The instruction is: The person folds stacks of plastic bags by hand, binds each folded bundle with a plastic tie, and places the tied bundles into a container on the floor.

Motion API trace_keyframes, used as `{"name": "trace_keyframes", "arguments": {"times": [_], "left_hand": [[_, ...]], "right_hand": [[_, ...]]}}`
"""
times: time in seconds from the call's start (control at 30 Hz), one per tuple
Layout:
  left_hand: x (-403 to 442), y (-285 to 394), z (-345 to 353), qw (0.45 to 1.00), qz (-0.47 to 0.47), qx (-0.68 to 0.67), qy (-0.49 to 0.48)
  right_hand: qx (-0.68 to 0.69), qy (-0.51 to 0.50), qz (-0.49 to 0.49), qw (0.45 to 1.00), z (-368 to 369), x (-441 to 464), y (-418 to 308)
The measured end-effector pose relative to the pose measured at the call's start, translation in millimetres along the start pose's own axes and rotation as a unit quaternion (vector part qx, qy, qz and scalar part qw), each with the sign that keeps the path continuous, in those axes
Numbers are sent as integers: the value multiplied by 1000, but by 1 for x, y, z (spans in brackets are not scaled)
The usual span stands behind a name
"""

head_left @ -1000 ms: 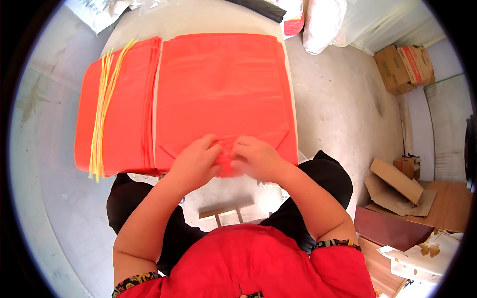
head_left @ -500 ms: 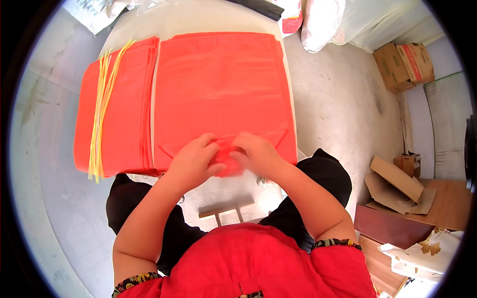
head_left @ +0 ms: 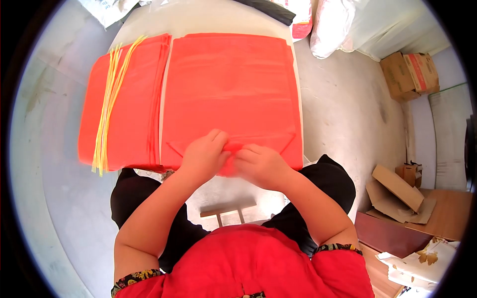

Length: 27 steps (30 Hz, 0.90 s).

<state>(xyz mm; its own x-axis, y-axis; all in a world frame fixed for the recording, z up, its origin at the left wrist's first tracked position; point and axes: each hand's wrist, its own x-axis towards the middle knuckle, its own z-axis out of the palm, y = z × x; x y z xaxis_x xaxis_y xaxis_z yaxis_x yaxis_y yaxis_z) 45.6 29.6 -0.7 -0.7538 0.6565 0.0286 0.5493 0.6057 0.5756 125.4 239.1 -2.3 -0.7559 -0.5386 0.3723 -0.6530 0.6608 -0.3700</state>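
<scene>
A stack of thin red sheets (head_left: pixel 231 84), plastic-looking, lies flat on the pale table, its near edge folded up with slanting corners. At that edge, my left hand (head_left: pixel 206 154) pinches the gathered red material, fingers curled. Close beside it on the right, my right hand (head_left: pixel 258 163) grips the same gathered part, a little blurred. Between the hands the red material is bunched and partly hidden by the fingers. To the left lies a second red stack (head_left: pixel 129 109) with layered edges, and a bundle of yellow strips (head_left: pixel 110 104) rests lengthwise across it.
The pale tabletop (head_left: pixel 198 17) shows beyond the stacks, with a black item (head_left: pixel 268 10) at its far edge. White wrapped bundles (head_left: pixel 332 25) stand behind. Cardboard boxes (head_left: pixel 410 74) are at the right, and an opened carton (head_left: pixel 397 191) lies on a wooden cabinet (head_left: pixel 449 213).
My hands have come closer together at the folded edge, the right one closing and turning inward. The whole view has shifted slightly, with the table appearing further right.
</scene>
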Motion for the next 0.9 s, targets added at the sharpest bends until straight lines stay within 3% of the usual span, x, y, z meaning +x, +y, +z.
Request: {"name": "trace_keyframes", "arguments": {"times": [0.1, 0.2, 0.4, 0.5, 0.6, 0.9], "left_hand": [[1, -1, 3, 1000, -17, -5, 14], [1, -8, 4, 999, 40, 17, 4], [-3, -12, 0, 997, 75, 18, 28], [-3, -8, -9, 997, 75, 33, -6], [-8, -7, -21, 986, 155, 61, -15], [-9, -7, -18, 980, 162, 111, -15]], "right_hand": [[9, -13, 44, 999, 3, -4, 2], [8, -32, 77, 996, -3, -4, 5], [-19, -31, 65, 997, -5, -5, 12], [-17, -30, 56, 998, -6, -5, 13], [-29, -24, 39, 999, -4, -6, 17], [-66, -27, 31, 997, 0, -5, 20]]}}
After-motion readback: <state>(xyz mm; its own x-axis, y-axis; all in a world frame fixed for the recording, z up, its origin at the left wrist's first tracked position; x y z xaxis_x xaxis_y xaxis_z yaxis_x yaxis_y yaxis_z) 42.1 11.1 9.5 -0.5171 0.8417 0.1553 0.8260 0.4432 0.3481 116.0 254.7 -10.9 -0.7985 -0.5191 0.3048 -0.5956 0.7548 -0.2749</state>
